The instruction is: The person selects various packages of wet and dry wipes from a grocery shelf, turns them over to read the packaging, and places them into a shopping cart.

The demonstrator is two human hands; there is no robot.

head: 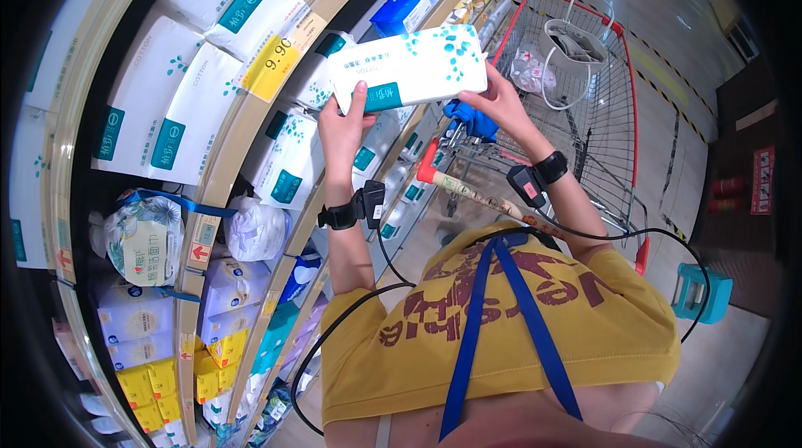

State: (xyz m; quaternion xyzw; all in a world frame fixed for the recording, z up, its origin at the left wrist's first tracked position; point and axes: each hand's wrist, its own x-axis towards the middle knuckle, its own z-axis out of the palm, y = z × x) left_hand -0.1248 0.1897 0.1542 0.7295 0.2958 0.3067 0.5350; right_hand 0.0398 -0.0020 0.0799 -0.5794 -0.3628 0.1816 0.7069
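Note:
A white soft pack of cotton face tissues [432,62] with a teal label and green leaf print is held up in front of the shelves, between both hands. My left hand [343,125] grips its left end, the thumb lying on the front face by the label. My right hand [498,97] holds the right end at its lower corner, with thumb and fingers around the edge. Packs of similar design [288,159] stand on the shelf just behind and left of my left hand. The underside of the held pack is hidden.
Tiered shelves with a yellow price tag [272,65] run along the left. A wire shopping cart with a red rim [633,109] stands at the right, holding a white handbag [573,50]. A teal plastic stool [702,294] is at the far right. Black cables hang from both wrists.

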